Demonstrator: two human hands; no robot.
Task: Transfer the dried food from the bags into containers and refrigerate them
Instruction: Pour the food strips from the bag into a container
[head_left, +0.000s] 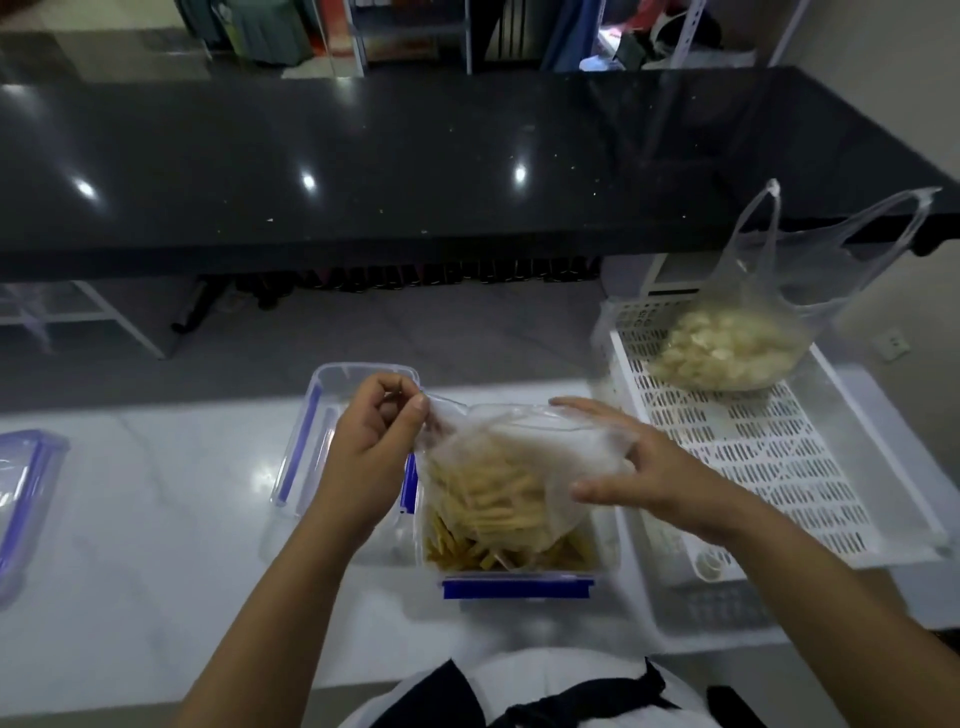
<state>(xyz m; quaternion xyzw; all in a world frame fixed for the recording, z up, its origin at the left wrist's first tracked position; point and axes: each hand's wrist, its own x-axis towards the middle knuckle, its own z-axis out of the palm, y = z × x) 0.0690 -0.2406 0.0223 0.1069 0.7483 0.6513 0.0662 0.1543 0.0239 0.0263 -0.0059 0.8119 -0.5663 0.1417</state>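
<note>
A clear plastic bag (498, 467) of yellow dried sticks is upended over a clear container (519, 574) with blue clasps, and sticks lie in the container's bottom. My left hand (371, 447) pinches the bag's upper left corner. My right hand (634, 467) holds the bag's right side with thumb and spread fingers. A second clear bag (727, 348) of pale dried pieces sits in a white perforated tray (779, 467) at the right, its handles standing up.
A clear lid with blue clasps (311, 457) lies left of the container, behind my left hand. Another blue-clasped lid or container (26, 499) shows at the left edge. The white counter (156, 545) runs below a black raised countertop (415, 166).
</note>
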